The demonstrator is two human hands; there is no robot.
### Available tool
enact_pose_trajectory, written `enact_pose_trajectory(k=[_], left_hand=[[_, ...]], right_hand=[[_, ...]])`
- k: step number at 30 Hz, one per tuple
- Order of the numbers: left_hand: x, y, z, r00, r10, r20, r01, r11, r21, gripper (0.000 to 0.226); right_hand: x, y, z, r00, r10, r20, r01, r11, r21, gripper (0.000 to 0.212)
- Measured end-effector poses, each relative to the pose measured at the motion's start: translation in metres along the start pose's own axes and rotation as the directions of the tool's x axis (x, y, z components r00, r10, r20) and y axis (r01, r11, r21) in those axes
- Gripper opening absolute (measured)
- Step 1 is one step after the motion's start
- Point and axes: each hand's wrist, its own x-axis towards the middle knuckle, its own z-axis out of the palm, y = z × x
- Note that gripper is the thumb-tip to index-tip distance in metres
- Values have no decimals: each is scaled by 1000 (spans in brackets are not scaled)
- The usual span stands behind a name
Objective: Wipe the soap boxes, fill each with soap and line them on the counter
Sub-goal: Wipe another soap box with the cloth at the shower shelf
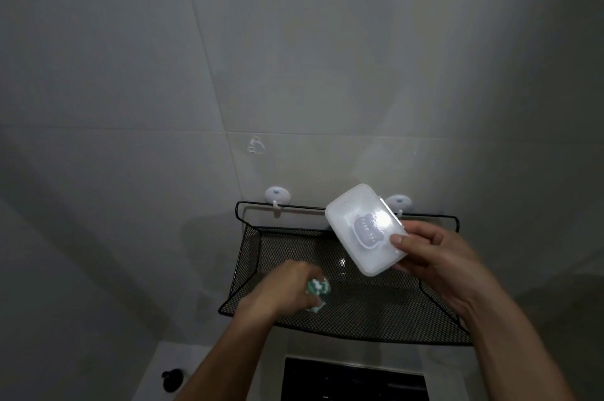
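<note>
My right hand point(434, 265) grips a closed white translucent soap box point(362, 227) by its lower right corner, thumb on the lid beside a grey label. The box is held tilted in the air above the black wire mesh shelf point(359, 312). My left hand point(284, 286) is curled round a small green-and-white cloth point(87, 291), held low over the left part of the shelf. The two hands are apart, and the cloth does not touch the box.
The mesh shelf hangs from two white suction hooks point(277, 196) on a grey tiled wall point(228, 73). Below it lies a light counter point(157, 377) with a dark rectangular panel point(353, 381) and a small black round object point(171, 379) at the left.
</note>
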Motion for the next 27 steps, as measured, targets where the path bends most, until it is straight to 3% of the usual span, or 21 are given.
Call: enact_pose_trajectory(k=[3,5,7,11,13,16,18,21,23,27], left_hand=[[-1,2,-4,979,34,-202,-36,999,-7,37],[-5,8,-8,880,66,-471,-85,996,-19,51],[-7,17,-15,759,102,-644,-116,993,20,68],[-7,32,-21,676,263,-689,-178,965,194,89],[-5,36,-20,637,320,-702,-225,947,228,77],[-4,39,-22,579,352,-735,-276,933,229,54],[-5,40,-24,603,292,-743,-289,947,137,50],[-9,39,-30,732,75,-678,-251,954,-166,44],[-9,37,-35,825,-42,-564,-204,908,-367,40],[-7,38,-37,919,-71,-389,-219,726,-652,26]], right_hand=[[2,-1,-2,1000,2,-18,-3,1000,-25,42],[3,-1,-1,1000,-1,-27,0,999,-39,50],[4,-2,0,999,-2,-32,0,999,-46,53],[6,-4,6,1000,10,-9,-11,998,-66,33],[5,-6,9,1000,24,13,-23,996,-84,28],[3,-9,14,998,50,46,-44,990,-131,45],[2,-10,14,996,68,59,-60,989,-136,46],[0,-10,10,998,43,47,-36,988,-150,46],[-1,-7,7,999,4,54,5,985,-170,46],[1,2,6,991,-63,115,88,969,-231,49]])
